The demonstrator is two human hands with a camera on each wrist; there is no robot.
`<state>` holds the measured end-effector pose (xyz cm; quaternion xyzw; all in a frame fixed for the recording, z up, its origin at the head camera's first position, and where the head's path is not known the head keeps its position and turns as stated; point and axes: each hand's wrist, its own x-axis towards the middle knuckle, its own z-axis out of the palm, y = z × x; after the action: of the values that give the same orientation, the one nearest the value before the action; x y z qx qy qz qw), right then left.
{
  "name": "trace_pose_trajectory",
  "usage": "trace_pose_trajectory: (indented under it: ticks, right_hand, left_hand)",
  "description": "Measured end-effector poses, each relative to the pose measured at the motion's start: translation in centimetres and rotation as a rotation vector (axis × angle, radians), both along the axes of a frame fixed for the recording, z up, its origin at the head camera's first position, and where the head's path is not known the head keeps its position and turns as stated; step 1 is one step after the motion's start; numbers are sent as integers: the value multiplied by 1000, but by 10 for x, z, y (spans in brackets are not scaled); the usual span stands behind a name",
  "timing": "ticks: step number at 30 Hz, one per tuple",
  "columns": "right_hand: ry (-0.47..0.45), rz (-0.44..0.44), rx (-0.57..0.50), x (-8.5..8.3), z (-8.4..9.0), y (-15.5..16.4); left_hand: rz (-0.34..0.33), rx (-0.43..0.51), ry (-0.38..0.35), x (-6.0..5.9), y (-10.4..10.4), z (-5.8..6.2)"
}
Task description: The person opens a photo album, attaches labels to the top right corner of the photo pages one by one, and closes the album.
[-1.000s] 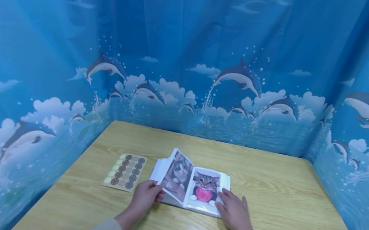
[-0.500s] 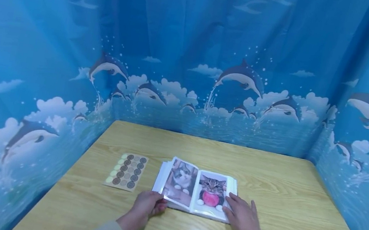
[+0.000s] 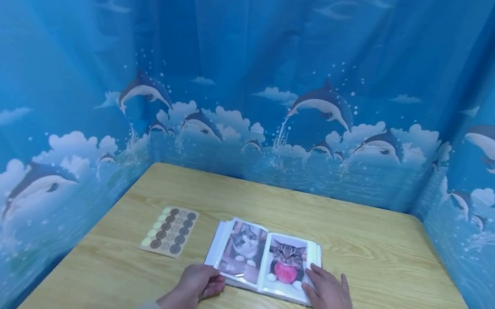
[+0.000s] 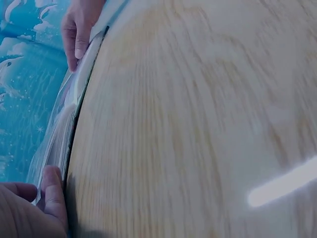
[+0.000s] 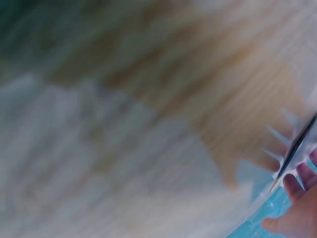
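A photo album [image 3: 261, 255] lies open on the wooden table [image 3: 391, 283], showing two cat pictures. My left hand [image 3: 209, 283] grips its near left corner, fingers curled at the page edge; the left wrist view shows this hand [image 4: 42, 201] against the album's edge [image 4: 69, 119]. My right hand [image 3: 321, 288] rests flat on the right page's near corner with straight fingers, and it also shows in the left wrist view [image 4: 75, 29]. The right wrist view is blurred and shows fingers [image 5: 297, 191] at the album's edge [image 5: 297, 146].
A sheet of round stickers [image 3: 170, 230] in brown and pale green lies left of the album. Blue dolphin-print curtains [image 3: 284, 101] close in the table at the back and on both sides. Bare wood lies to the right of and behind the album.
The left page, raised a second ago, has come down nearly flat. The album and both hands have shifted slightly right and nearer to me.
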<state>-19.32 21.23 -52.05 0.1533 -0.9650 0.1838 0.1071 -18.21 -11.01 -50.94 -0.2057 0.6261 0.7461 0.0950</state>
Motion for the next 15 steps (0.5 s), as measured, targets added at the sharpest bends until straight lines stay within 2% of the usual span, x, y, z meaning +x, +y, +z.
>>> trace_pose_trajectory:
  ticks: [3, 8, 10, 12, 14, 15]
  right_hand:
    - [5, -5, 3, 1, 0, -1]
    - [10, -14, -15, 0, 3, -2]
    - [7, -19, -22, -1, 4, -2]
    - [5, -26, -31, -3, 6, -3]
    - [2, -33, -40, -4, 8, -5]
    - [-1, -37, -45, -5, 8, -5]
  left_hand:
    - [22, -95, 70, -3, -1, 0]
    - [-22, -508, 294, -11, -5, 4]
    - [-59, -653, 403, -14, -6, 6]
    - [-119, -731, 491, -17, -6, 11]
    - [-206, -803, 563, -20, -5, 15]
    - [-258, -837, 575, -21, -3, 17]
